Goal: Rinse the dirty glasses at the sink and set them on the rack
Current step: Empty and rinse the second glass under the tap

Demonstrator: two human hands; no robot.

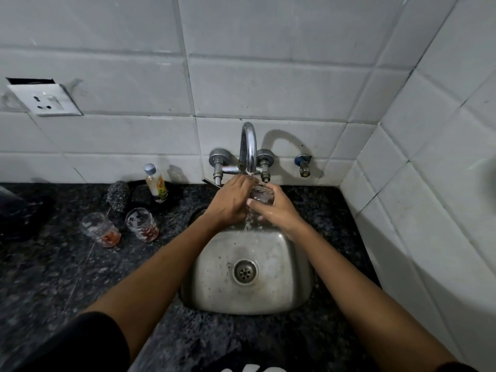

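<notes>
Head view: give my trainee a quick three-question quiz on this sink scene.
1. True or false: water is running from the tap onto the held glass.
2. How many dirty glasses stand on the counter? A one, B two, C three.
3. Fill in: the right hand grips the ____.

Key: 1 true. 2 B: the left dirty glass and the right dirty glass. 3 glass; the left hand touches it too.

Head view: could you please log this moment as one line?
step: rinsing | glass under tap | right hand grips glass | left hand touches its rim | two dirty glasses on counter
</notes>
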